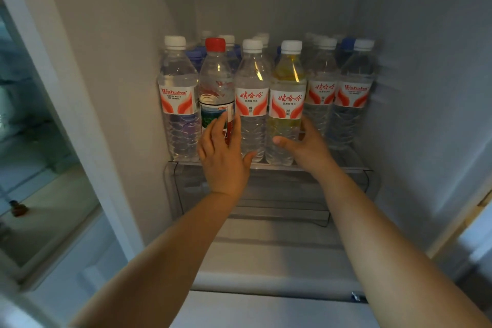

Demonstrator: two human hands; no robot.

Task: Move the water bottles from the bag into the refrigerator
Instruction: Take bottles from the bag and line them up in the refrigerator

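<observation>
Several water bottles stand in rows on the refrigerator's glass shelf point(346, 166). The front row holds a red-capped bottle point(216, 74), a clear white-capped bottle point(251, 80) and a yellow-tinted white-capped bottle point(288, 82). My left hand point(223, 160) touches the red-capped bottle's label with straight fingers, and its thumb reaches in front of the clear bottle. My right hand point(306, 146) wraps the yellow-tinted bottle low down, thumb across its front and fingers round its right side. The bag is out of view.
More white-capped bottles point(354, 82) flank the front row, and blue-capped ones point(347, 44) stand behind. A clear drawer point(266, 194) sits under the shelf. The refrigerator's white walls close in left and right. The open door with its shelves point(40, 168) is at my left.
</observation>
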